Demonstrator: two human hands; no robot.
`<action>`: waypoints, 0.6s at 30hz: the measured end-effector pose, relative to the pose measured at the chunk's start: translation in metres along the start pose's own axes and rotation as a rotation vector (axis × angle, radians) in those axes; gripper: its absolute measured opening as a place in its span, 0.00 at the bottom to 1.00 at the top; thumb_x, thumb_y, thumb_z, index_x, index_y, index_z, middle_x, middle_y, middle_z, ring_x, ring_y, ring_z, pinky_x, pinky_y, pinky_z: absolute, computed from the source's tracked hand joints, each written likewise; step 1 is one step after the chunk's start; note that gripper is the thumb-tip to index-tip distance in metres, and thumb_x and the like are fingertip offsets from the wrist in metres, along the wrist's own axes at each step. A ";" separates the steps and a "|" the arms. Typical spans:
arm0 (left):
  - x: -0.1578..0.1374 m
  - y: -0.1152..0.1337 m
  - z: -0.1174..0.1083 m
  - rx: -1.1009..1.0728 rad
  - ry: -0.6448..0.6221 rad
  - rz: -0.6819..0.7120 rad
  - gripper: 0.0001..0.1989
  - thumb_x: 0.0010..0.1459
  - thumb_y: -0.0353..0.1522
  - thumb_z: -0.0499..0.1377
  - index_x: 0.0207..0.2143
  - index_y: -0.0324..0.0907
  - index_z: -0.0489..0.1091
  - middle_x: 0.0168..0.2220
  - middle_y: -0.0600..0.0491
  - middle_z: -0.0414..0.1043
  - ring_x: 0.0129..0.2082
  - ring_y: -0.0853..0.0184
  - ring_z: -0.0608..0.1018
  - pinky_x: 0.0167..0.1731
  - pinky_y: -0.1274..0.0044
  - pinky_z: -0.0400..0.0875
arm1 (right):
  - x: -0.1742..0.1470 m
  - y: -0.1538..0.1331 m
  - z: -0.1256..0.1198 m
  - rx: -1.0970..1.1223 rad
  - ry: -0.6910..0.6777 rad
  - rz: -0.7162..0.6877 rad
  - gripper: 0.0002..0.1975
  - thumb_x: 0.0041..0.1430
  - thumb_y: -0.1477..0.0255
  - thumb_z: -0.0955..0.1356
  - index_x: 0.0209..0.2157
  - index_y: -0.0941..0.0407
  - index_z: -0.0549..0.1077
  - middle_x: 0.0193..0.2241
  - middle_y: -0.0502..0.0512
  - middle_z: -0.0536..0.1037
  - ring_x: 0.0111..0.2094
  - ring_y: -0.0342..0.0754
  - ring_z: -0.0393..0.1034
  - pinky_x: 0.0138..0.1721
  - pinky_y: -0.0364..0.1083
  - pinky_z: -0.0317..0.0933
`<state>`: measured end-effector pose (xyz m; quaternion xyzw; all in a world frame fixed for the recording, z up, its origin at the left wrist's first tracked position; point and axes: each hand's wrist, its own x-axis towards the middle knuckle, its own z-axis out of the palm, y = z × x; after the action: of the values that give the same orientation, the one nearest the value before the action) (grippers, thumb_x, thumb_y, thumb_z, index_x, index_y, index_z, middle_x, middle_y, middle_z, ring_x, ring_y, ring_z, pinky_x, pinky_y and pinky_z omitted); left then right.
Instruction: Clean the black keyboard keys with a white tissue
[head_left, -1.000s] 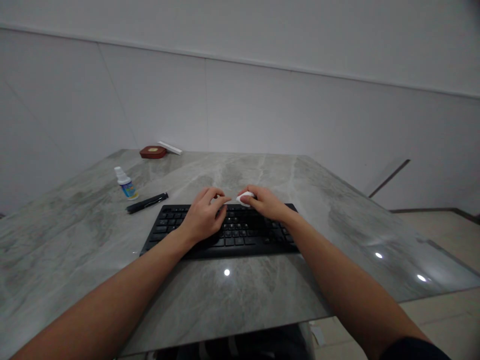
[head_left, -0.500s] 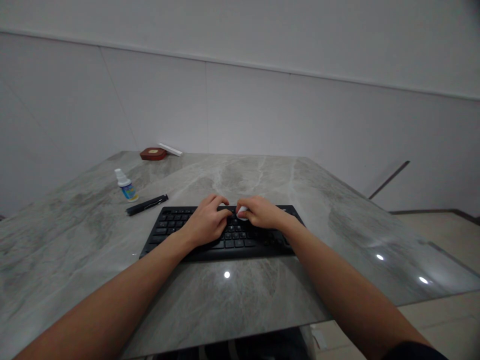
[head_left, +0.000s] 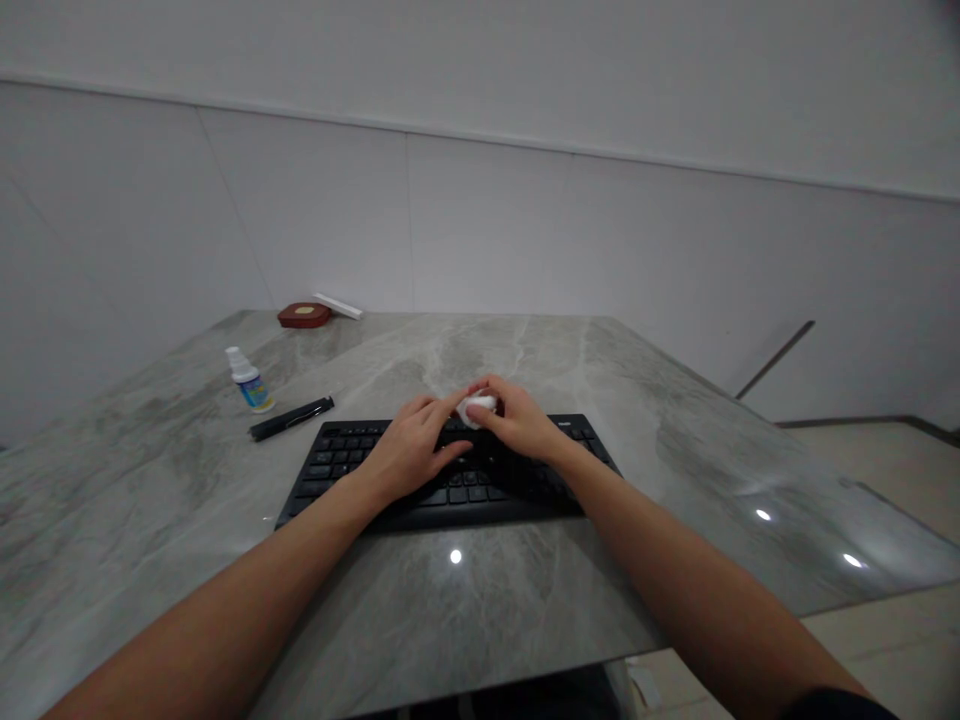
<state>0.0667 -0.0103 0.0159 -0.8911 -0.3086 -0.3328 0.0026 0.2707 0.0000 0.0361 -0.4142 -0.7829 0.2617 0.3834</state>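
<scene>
A black keyboard (head_left: 420, 515) lies on the marble-patterned table in front of me. Above its upper middle keys, my right hand (head_left: 517, 420) grips a small crumpled white wad (head_left: 477, 408), perhaps tissue or cloth, between thumb and fingers. My left hand (head_left: 412, 445) is over the keyboard's centre, thumb and fingers apart, its fingertips stretched to the wad's left side. Whether they touch the wad or my right fingers I cannot tell. Both hands and their shadow hide many of the middle keys.
On the left stands a white spray bottle (head_left: 250, 382) with a blue label, beside a slim black tool (head_left: 291, 418). A red-brown case (head_left: 304, 315) and a white flat bar (head_left: 337, 306) lie at the far edge. The table (head_left: 510, 600) ends close to me.
My right hand has lifted the white wad slightly up from the keys. My left fingers have straightened toward it, and the left thumb has spread away. The view has tilted slightly.
</scene>
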 end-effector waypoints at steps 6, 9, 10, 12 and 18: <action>-0.001 0.000 0.001 -0.026 0.078 0.079 0.23 0.64 0.27 0.52 0.61 0.43 0.56 0.46 0.47 0.72 0.48 0.60 0.72 0.50 0.64 0.70 | -0.001 -0.001 0.009 0.129 -0.075 0.024 0.25 0.53 0.74 0.68 0.54 0.58 0.63 0.38 0.53 0.74 0.33 0.44 0.67 0.36 0.44 0.61; -0.001 0.002 0.000 -0.027 0.074 0.043 0.25 0.63 0.26 0.53 0.62 0.40 0.55 0.51 0.44 0.70 0.52 0.59 0.71 0.54 0.63 0.68 | 0.001 -0.003 0.001 -0.084 -0.035 0.022 0.14 0.53 0.76 0.67 0.44 0.59 0.70 0.39 0.55 0.74 0.38 0.46 0.67 0.41 0.45 0.59; -0.001 0.003 0.000 -0.021 0.056 0.034 0.24 0.62 0.27 0.54 0.60 0.39 0.57 0.52 0.44 0.69 0.53 0.58 0.70 0.54 0.62 0.67 | 0.001 -0.003 -0.002 -0.166 -0.021 0.028 0.10 0.54 0.76 0.67 0.40 0.59 0.71 0.37 0.55 0.75 0.37 0.47 0.67 0.41 0.45 0.59; -0.001 0.003 0.000 0.017 0.003 0.031 0.19 0.61 0.29 0.55 0.55 0.39 0.63 0.52 0.44 0.69 0.53 0.56 0.69 0.55 0.60 0.67 | 0.002 -0.004 -0.007 -0.299 -0.006 0.040 0.05 0.54 0.76 0.67 0.35 0.59 0.72 0.33 0.54 0.74 0.35 0.46 0.66 0.39 0.45 0.58; -0.003 0.000 0.002 0.102 -0.113 0.024 0.09 0.60 0.28 0.56 0.41 0.40 0.74 0.47 0.45 0.71 0.51 0.56 0.69 0.51 0.60 0.69 | -0.001 0.000 -0.004 -0.402 -0.216 -0.035 0.01 0.53 0.77 0.68 0.29 0.59 0.73 0.27 0.52 0.74 0.30 0.44 0.66 0.33 0.43 0.54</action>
<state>0.0664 -0.0108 0.0123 -0.9107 -0.3143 -0.2659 0.0347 0.2742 -0.0002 0.0385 -0.4384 -0.8627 0.1365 0.2117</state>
